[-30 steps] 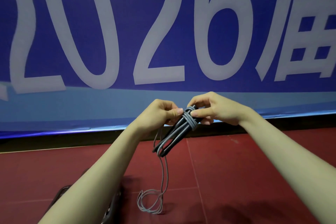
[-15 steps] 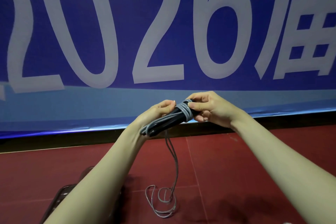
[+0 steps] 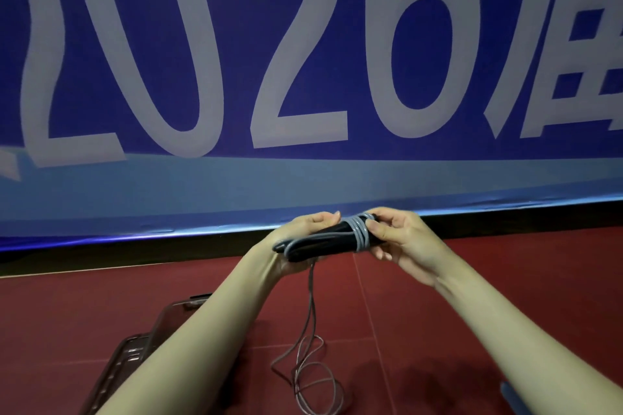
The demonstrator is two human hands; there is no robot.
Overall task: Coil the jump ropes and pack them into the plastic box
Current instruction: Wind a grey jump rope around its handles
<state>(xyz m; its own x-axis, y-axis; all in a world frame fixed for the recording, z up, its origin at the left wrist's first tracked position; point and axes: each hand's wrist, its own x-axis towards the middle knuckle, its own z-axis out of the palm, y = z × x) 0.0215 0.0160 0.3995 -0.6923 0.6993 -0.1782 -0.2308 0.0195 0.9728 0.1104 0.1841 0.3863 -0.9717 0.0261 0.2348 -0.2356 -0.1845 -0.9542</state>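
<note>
I hold a jump rope in front of me: two black handles (image 3: pixel 317 242) lie side by side, almost level, with grey cord (image 3: pixel 360 234) wound round their right end. My left hand (image 3: pixel 303 239) grips the handles from the left and below. My right hand (image 3: pixel 399 242) pinches the wound cord at the right end. The loose cord (image 3: pixel 312 340) hangs down from the handles and ends in loops on the red floor. A clear plastic box (image 3: pixel 158 330) stands on the floor at lower left, partly hidden by my left forearm.
A blue banner (image 3: pixel 303 77) with large pale numerals fills the wall ahead, above a black baseboard (image 3: pixel 135 251). The floor (image 3: pixel 472 280) is dark red with thin seams. A small blue object (image 3: pixel 512 396) shows at the lower right edge.
The handles have swung from pointing down-left to nearly level. More cord is wound round their right end, and the hanging loops on the floor have shifted to the right.
</note>
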